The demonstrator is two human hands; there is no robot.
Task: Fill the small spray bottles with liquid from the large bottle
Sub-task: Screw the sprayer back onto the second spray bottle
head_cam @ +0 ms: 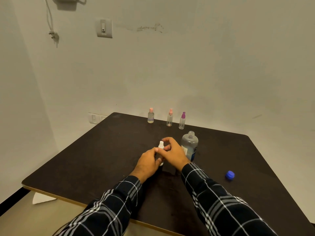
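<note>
Dark table [102, 159], head view. Left hand [148, 162] grips the body of a small white spray bottle [161, 147], which stands upright near the table's centre; most of the body is hidden behind the fingers. Right hand [173, 153] is at the bottle's white spray head with fingers curled; they are blurred, so contact with the head cannot be told. Large bottle [190, 143] stands upright just beside and behind the right hand, neck uncapped, its lower label partly hidden by the wrist. Blue cap [229, 175] lies on the table to the right, well apart from the large bottle. Along the far edge, a row of three small clear bottles: pink-capped bottle [150, 115], pink-topped spray bottle [169, 118], purple-topped spray bottle [182, 120], all upright and apart. Plaid sleeves [221, 205] cross the near edge. On the wall: switch [104, 28], hanging cable [51, 24], low socket [94, 118]. White paper [42, 198] lies on the floor, left.
</note>
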